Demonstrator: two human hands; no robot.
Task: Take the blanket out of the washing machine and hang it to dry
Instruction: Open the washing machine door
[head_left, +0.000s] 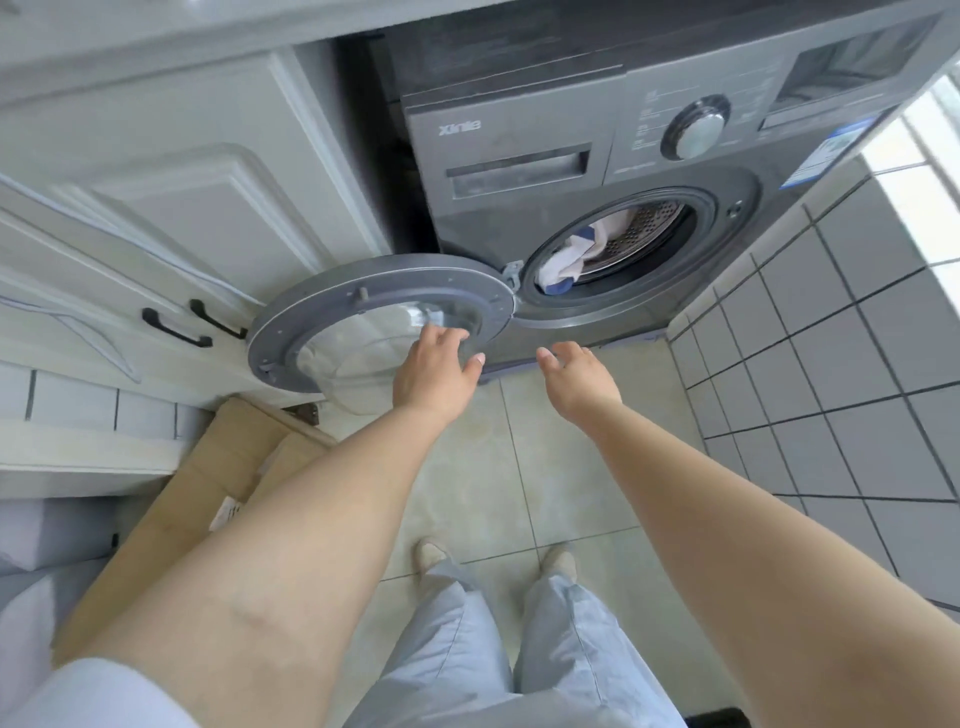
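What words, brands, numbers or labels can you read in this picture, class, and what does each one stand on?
"Xinle": brand name on the grey washing machine front panel, above the detergent drawer.
Programme markings around the dial: too small and blurred to read.
Blue and white sticker on the machine's right side: blurred, unreadable.
White label on the cardboard box: unreadable.

Floor (519, 467): pale glossy tiles. Washing machine (597, 156) stands on it at the far end. Flattened cardboard box (208, 493) lies on it left of the washer, near me. My shoes (431, 553) planted in front of the washer.
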